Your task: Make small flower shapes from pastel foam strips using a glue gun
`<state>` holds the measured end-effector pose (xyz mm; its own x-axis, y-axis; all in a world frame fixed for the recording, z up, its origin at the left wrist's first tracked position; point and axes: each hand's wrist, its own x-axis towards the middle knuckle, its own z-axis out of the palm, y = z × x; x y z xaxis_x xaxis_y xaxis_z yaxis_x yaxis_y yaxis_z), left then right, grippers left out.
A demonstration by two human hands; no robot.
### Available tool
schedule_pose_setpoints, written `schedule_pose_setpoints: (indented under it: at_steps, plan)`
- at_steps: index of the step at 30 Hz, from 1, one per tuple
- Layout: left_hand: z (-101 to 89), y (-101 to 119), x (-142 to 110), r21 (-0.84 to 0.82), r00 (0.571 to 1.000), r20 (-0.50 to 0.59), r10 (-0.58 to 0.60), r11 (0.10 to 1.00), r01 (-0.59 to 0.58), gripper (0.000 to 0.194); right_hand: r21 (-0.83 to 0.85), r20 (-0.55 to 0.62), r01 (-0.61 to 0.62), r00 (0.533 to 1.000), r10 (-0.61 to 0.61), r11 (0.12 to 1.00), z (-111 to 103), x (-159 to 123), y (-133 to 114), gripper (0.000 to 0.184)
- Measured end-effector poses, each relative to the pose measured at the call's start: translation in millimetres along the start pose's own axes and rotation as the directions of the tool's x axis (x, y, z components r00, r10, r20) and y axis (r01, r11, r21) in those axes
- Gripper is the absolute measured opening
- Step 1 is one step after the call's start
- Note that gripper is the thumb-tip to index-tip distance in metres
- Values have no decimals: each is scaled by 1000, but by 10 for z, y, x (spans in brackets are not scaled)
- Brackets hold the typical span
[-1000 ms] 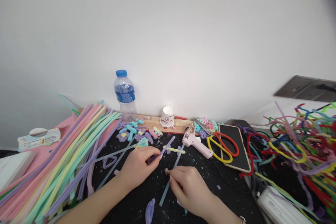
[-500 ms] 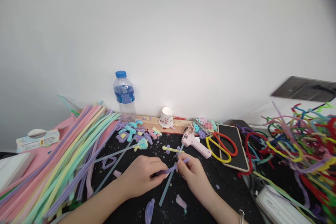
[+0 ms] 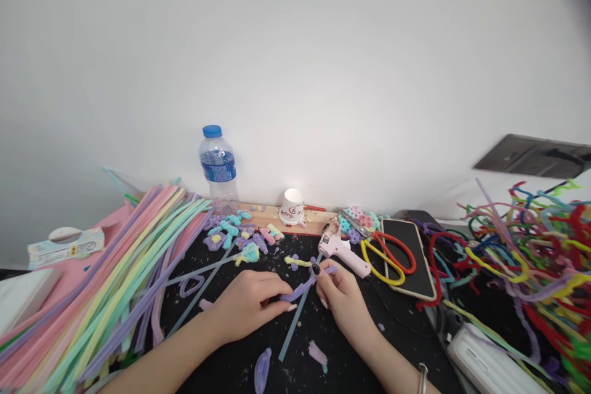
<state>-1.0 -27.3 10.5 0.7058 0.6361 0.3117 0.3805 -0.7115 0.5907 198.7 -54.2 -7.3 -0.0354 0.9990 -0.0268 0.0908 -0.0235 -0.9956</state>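
A short purple pipe cleaner (image 3: 302,289) stretches between my two hands above the black mat (image 3: 221,360). My left hand (image 3: 252,308) pinches its left end between thumb and fingers. Near its other end, my right hand (image 3: 339,295) grips it with thumb and forefinger, and a bit of purple sticks out past the fingers. Below it lies a translucent glue stick (image 3: 294,326), running up toward the pink hot glue gun (image 3: 344,253). Just beyond my hands is a small yellow and purple pipe-cleaner piece (image 3: 298,262). A purple looped piece (image 3: 262,370) lies closer to me.
Pastel pipe cleaners (image 3: 133,271) are heaped at left, bright tangled ones (image 3: 545,271) at right. Behind stand a water bottle (image 3: 218,166) and a paper cup (image 3: 292,206). Scissors (image 3: 383,258) overlap a phone (image 3: 415,283). A white power strip (image 3: 494,360) sits front right.
My hands have moved slightly apart, and more of the purple pipe cleaner shows between them. My right hand has turned a little. The things on the mat stay put.
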Motion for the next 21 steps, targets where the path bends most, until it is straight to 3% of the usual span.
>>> schedule_pose_setpoints:
  at_steps: [10, 21]
  plan:
    - [29, -23, -7, -10, 996, 68, 65, 998, -65, 22, -38, 15, 8, 1000, -7, 999, 34, -5, -49, 36]
    - [29, -36, -6, 76, 998, 63, 20, 997, -25, 19, -13, 26, -1, 1000, 1, 1000, 24, 3, 4, 30]
